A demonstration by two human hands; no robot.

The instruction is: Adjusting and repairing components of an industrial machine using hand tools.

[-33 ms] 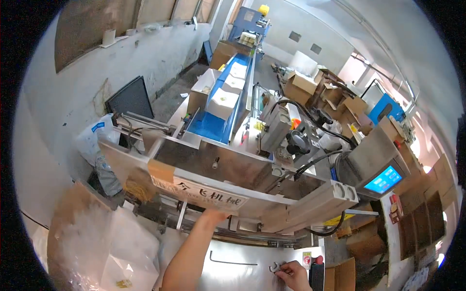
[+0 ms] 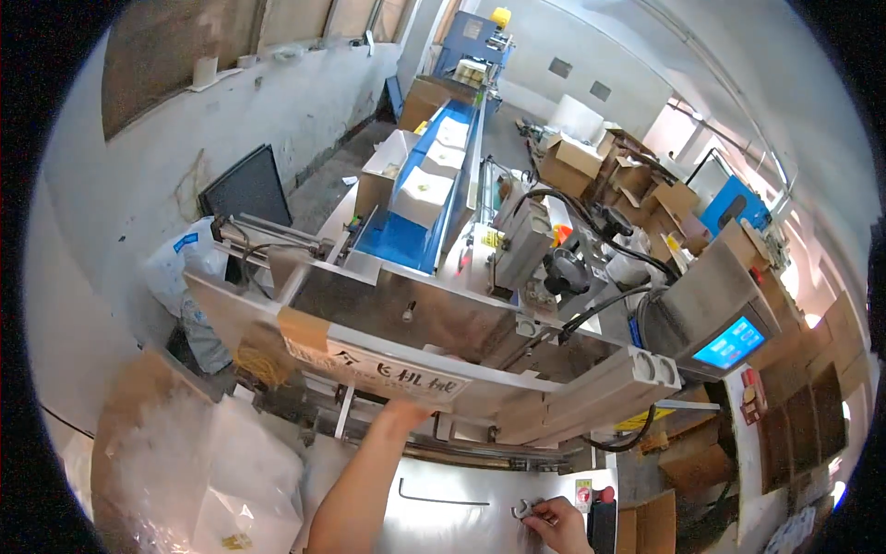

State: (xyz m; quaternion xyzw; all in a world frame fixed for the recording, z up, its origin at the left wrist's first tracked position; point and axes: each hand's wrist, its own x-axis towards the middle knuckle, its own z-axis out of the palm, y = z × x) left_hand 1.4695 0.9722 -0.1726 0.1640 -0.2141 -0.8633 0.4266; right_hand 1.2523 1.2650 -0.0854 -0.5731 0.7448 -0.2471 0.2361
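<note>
My left hand [image 2: 404, 415] reaches under the front metal beam [image 2: 503, 399] of a machine, below a taped-on paper label [image 2: 378, 367]. Its fingers are hidden behind the beam, so what they touch cannot be seen. At the lower right, my right hand [image 2: 561, 526] pinches an open-end wrench [image 2: 522, 509], whose jaw shows beyond the fingertips over the shiny metal table [image 2: 434, 531]. Between my two arms, an L-shaped hex key [image 2: 443, 500] lies on that table.
White packs [image 2: 423, 196] sit on a blue conveyor belt [image 2: 399, 242] beyond the beam. A lit touchscreen [image 2: 728, 343] stands at right. Plastic-wrapped packs [image 2: 245, 471] fill a carton at lower left. A red button [image 2: 606, 495] is beside my right hand. Cardboard boxes [image 2: 568, 168] crowd the far right.
</note>
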